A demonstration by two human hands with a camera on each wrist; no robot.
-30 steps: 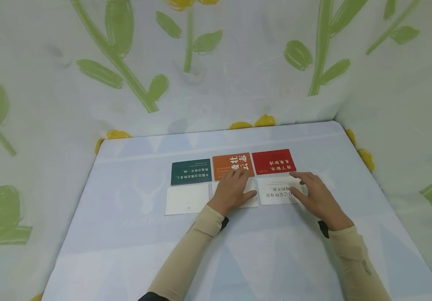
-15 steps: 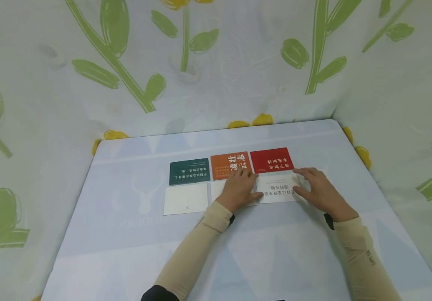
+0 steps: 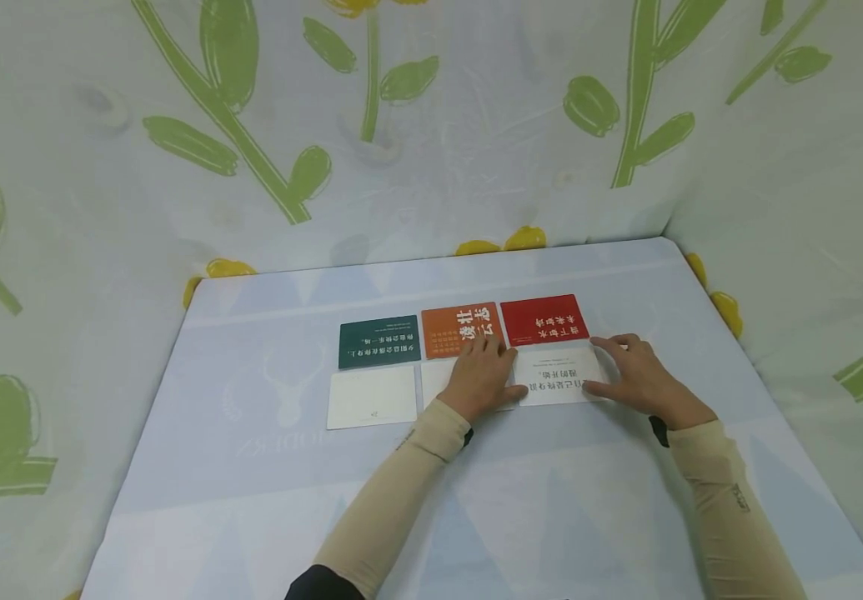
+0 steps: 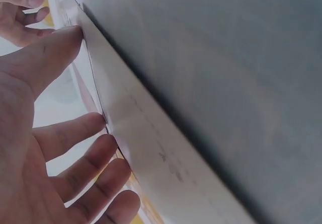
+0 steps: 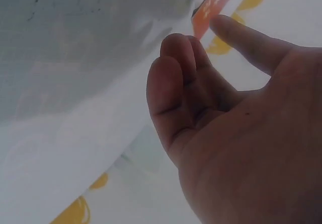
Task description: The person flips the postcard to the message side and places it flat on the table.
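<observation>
Six cards on the table [image 3: 251, 517], two rows of three, nearly edge to edge. Far row, left to right: green card [image 3: 379, 342], orange card [image 3: 442, 333], red card [image 3: 544, 320], all with white Chinese lettering. Near row: plain white card [image 3: 371, 398] with a tiny mark, middle white card [image 3: 431, 379] partly covered, printed white card [image 3: 554, 371] with dark lettering.

Left hand [image 3: 479, 375] over middle white card, fingers spread, thumb set wide near printed white card's left edge. Right hand [image 3: 644, 383] at that card's right side, thumb and index finger well parted, the other fingers loosely bent; firmness of contact: cannot tell.

Tabletop pale blue-white, faint deer-head print, bluish triangles. Pale wall covering [image 3: 476, 175] on three sides, painted green leaves, yellow blooms. Beige sleeves [image 3: 393, 500] on both arms.
</observation>
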